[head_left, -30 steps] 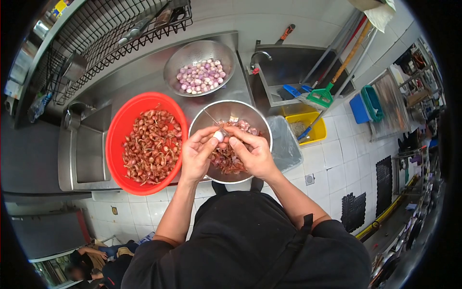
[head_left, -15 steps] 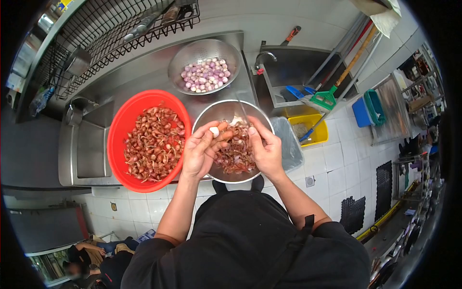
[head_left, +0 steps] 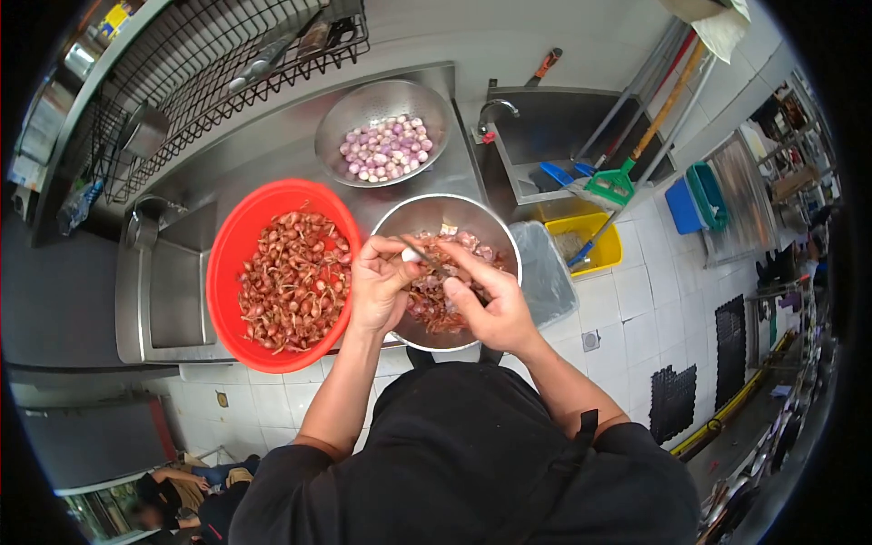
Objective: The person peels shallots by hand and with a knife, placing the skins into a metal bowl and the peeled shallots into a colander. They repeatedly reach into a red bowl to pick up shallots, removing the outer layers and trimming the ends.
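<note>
We are holding a small peeled shallot (head_left: 411,255) in our left hand (head_left: 377,286), the fingertips pinching it narrowly, so the grip is closing around its pale, rounded body. It is sitting above the left part of a steel bowl (head_left: 409,218), inside the line of the rim. Its long axis is staying unclear to us, since the fingers are covering much of it and it is showing only as a white, roundish end facing the right hand.

In our right hand (head_left: 490,295) we are gripping a thin knife (head_left: 434,262) between thumb and fingers; the palm is hiding its handle. The knife's long axis is running diagonally, its tip pointing away from us and leftward, with the blade passing right by the shallot. We are not able to tell whether the edge is touching it.

Below our hands, reddish skins (head_left: 436,313) are lying in the bowl. Just left of it, a red basin (head_left: 221,272) is holding unpeeled shallots (head_left: 292,282), their thin tails pointing every way. Beyond the bowl, a perforated colander (head_left: 338,113) is standing on the steel counter (head_left: 368,204), and peeled shallots (head_left: 386,148) are heaping in it.
</note>
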### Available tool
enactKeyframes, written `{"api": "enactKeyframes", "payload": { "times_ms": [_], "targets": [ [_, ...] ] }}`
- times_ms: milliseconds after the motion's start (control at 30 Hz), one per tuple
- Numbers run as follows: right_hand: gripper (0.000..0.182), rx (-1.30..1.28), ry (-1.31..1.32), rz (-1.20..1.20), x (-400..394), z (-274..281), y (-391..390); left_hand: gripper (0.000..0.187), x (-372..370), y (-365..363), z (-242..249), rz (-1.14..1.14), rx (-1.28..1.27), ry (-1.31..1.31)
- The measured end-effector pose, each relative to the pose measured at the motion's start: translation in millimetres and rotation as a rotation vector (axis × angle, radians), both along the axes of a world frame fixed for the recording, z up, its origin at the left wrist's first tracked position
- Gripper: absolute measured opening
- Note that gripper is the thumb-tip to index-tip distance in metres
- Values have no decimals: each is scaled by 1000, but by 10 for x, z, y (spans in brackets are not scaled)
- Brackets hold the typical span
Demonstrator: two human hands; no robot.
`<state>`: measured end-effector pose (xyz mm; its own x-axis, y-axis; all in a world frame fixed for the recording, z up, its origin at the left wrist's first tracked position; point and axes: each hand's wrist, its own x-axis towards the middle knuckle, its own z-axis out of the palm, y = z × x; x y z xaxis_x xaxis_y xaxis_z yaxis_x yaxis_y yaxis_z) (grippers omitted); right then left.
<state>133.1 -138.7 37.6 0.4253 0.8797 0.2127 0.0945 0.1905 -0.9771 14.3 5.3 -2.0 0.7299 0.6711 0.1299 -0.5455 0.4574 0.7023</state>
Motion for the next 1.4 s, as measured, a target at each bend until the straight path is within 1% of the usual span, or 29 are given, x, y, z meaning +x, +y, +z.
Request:
{"api": "enactKeyframes", "payload": {
  "times_ms": [67,167,400,467,500,567,700,767,800,867,900,967,1000,1067,1133,1233,1300,1400],
  "targets": [
    [43,116,-210,-30,-31,67,50,28,6,-37,38,2,19,-48],
    [42,86,-209,-28,-73,106,51,24,-3,-46,100,92,186,0],
    [40,70,-199,-36,-128,74,79,26,-59,-89,104,171,215,-9],
    [40,179,-231,-77,-130,51,119,26,-65,-100,107,195,206,-6],
    [40,180,-231,-73,-133,82,106,26,-71,-102,118,198,207,-6],
    [39,76,-174,-47,-136,164,58,26,-72,-112,150,169,238,-52],
    [37,148,-233,-68,-125,130,98,25,-76,-135,156,189,276,-47],
    [34,61,-205,-24,-85,93,87,24,-94,-153,142,251,329,-15],
    [34,61,-205,-26,-68,61,95,24,-94,-161,160,249,329,-16],
    [32,51,27,13,-41,7,106,25,-98,-181,211,229,324,24],
    [32,-6,140,31,-36,43,77,25,-96,-183,201,229,324,23],
    [32,14,91,8,-24,49,67,27,-85,-181,166,214,226,9],
    [32,31,44,-17,-19,50,59,27,-79,-179,157,213,227,8],
    [32,50,38,-23,-60,95,49,28,-85,-174,142,206,178,-8],
    [32,70,32,-31,-108,93,66,28,-70,-186,130,215,184,-8],
    [33,109,-124,-59,-124,66,86,26,-35,-234,113,233,166,-9],
    [32,114,-115,-72,-106,51,116,26,-31,-234,76,247,143,-8],
    [30,101,-70,-120,-93,-47,147,25,-33,-187,13,237,181,55]
  ]
}}
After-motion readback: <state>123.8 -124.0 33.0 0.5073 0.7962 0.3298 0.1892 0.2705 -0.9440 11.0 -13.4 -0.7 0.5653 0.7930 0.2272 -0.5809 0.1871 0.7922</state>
